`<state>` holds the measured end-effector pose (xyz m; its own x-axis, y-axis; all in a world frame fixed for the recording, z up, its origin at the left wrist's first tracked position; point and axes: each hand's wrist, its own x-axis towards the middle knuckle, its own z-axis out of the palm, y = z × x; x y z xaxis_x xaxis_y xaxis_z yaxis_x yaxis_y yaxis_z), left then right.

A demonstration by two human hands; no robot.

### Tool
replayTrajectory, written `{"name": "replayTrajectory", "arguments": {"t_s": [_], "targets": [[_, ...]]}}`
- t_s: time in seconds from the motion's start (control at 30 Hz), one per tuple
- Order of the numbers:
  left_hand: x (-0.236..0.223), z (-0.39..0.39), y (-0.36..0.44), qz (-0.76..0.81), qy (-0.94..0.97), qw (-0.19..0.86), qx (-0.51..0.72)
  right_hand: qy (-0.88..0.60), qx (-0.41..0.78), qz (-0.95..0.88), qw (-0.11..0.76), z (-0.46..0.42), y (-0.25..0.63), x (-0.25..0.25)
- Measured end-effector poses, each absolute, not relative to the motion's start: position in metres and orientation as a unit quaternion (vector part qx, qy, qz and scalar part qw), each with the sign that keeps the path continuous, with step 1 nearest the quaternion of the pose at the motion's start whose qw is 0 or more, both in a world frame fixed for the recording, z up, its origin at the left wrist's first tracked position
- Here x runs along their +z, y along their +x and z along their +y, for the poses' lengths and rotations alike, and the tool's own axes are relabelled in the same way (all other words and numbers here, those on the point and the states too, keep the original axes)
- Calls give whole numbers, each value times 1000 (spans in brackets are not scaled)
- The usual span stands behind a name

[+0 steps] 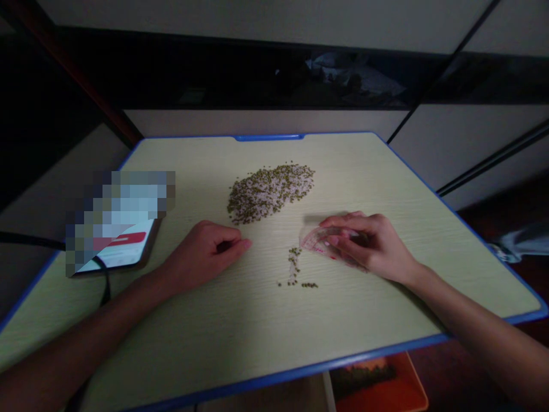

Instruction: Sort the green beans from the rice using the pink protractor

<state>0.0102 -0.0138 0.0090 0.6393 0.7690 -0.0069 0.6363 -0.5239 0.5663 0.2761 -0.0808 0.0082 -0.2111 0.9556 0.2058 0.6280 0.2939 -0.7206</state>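
A heap of mixed green beans and pale grains (268, 191) lies at the middle of a light wooden tabletop with a blue rim (266, 137). My left hand (206, 249) rests on the table just below the heap, fingers curled loosely with the thumb against them. My right hand (369, 243) lies to the right, fingers wrapped round a small clear container with a red edge (319, 241), tipped on its side. A small scatter of beans and grains (295, 269) sits on the table at the container's mouth.
A phone (118, 240) with a lit screen lies at the table's left edge, a dark cable (100, 274) running from it. An orange box (377, 383) shows under the front edge. Dark shelving and pale panels stand behind the table.
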Motion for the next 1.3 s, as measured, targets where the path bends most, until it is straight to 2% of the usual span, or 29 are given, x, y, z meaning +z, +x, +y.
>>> {"name": "replayTrajectory", "arguments": {"t_s": [1.3], "targets": [[10,-13,10,412,861,270,124,-499,267,-755,332,-79,275,5]]}}
